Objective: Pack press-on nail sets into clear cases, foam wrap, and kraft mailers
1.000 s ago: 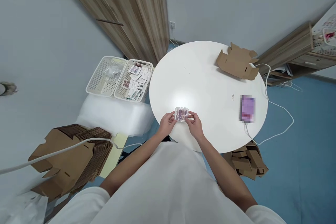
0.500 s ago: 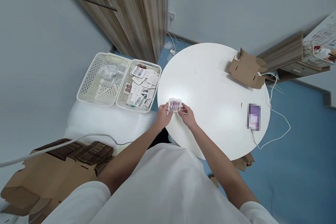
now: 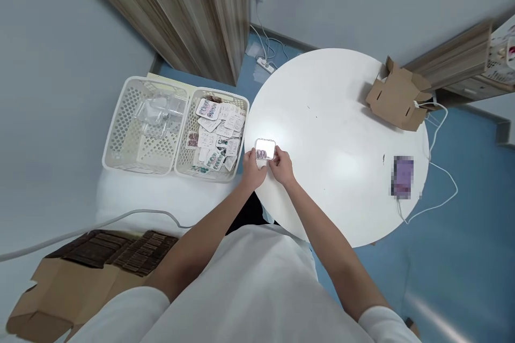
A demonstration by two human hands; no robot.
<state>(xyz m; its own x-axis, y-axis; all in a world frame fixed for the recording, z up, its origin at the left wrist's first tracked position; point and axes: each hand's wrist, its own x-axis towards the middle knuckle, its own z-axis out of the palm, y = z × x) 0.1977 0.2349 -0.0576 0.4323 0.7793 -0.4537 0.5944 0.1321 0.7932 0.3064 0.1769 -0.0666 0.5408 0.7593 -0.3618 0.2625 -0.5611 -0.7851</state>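
Note:
Between my two hands is a small clear plastic case (image 3: 265,149) with purple press-on nails inside, close above the near left part of the round white table. Glare whites out much of its lid, so only a few nails show. My left hand (image 3: 253,169) grips the case's left side, thumb at the lower edge. On the opposite side, the fingers of my right hand (image 3: 282,166) are closed on its right edge. To the left of my hands, a white basket (image 3: 182,167) holds many nail cards (image 3: 217,128), some printed with text.
Clear plastic cases (image 3: 161,112) lie in another white basket (image 3: 120,142) at the left. On the round table (image 3: 317,118) are an unfolded cardboard box (image 3: 398,97) and a blurred purple phone-like object (image 3: 403,177) with a white cable. Another cardboard box (image 3: 76,289) with brown stacked pieces stands lower left.
The camera view has shifted slightly. The case stays in both hands but now catches the light, so glare covers most of the nails seen earlier.

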